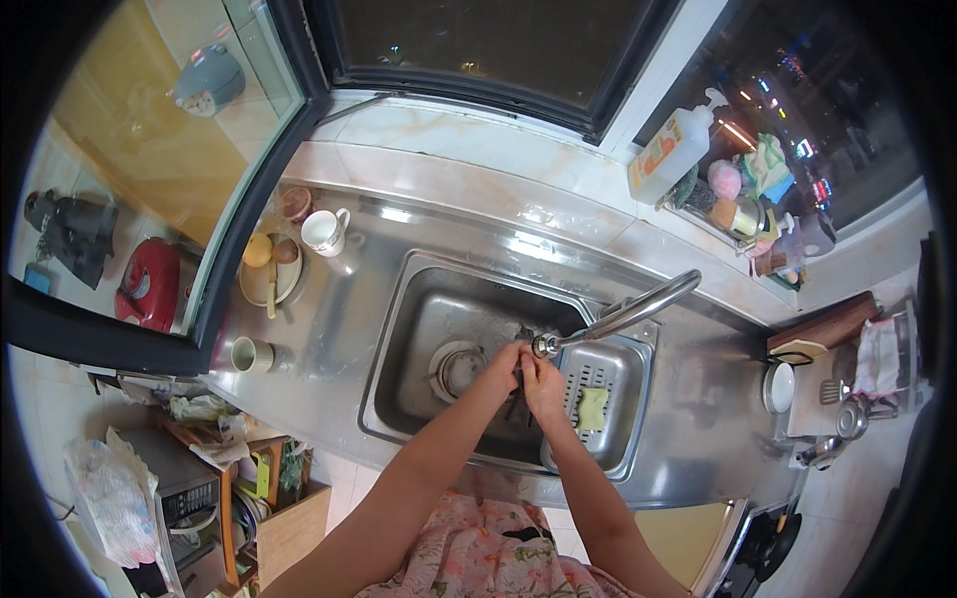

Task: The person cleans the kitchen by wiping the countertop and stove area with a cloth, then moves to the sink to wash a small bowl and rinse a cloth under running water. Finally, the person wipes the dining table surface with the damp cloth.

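Observation:
My left hand (510, 363) and my right hand (543, 383) are close together under the spout of the chrome faucet (643, 303), with curled fingers. Dark, thin shapes show just below them, but the hands hide most of these, and whether either hand grips them is unclear. Both hands are over the large stainless steel sink basin (419, 314). To their left, a bowl (462, 371) filled with cloudy or foamy water sits on the basin floor, apparently stacked in another dish. A yellow-green sponge (593, 409) lies on the perforated tray (609, 374) in the small basin, right of my right hand.
On the left counter are a white mug (325, 232), a ribbed cup (251, 355), and a plate (250, 290) with fruit and a knife. An open window sash (262, 217) juts over that side. A pump bottle (673, 153) stands on the sill; white plates (779, 389) are at right.

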Demonstrator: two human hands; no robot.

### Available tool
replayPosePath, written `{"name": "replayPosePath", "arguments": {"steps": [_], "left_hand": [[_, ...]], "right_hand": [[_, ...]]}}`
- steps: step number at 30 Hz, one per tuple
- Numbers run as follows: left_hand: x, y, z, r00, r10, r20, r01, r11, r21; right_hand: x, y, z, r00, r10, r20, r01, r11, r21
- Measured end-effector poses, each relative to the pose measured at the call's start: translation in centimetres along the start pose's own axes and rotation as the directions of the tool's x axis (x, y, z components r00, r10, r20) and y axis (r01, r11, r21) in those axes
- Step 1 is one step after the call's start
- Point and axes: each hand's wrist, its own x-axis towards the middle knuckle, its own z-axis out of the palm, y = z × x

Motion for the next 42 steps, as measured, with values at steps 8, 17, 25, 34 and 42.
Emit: {"name": "replayPosePath", "arguments": {"steps": [8,17,25,34,42], "left_hand": [[-4.8,-2.0,6.4,0.982,0.19,0.011,-0.19,0.977,0.1],[-2.8,-1.7,4.2,0.999,-0.008,0.051,0.008,1.0,0.007],[-1.0,0.4,2.0,0.993,0.028,0.113,-0.049,0.982,0.185],[-2.8,-0.2,4.5,0.807,0.495,0.323,-0.36,-0.021,0.933],[-4.1,0.4,6.6,0.941,0.339,-0.013,-0.206,0.6,0.773]], "right_hand": [[3.3,5.5,0.2,0.971,0.164,-0.172,-0.179,0.981,-0.08],[1.2,0.6,-1.8,0.995,-0.047,-0.087,0.008,0.911,-0.412],[-0.2,1.4,-1.4,0.992,-0.095,0.089,0.081,0.986,0.145],[-2.4,3.6,-1.2,0.969,0.21,0.129,-0.233,0.952,0.196],[-4.9,7.2,0.0,0.966,0.124,0.228,-0.191,0.933,0.303]]}}
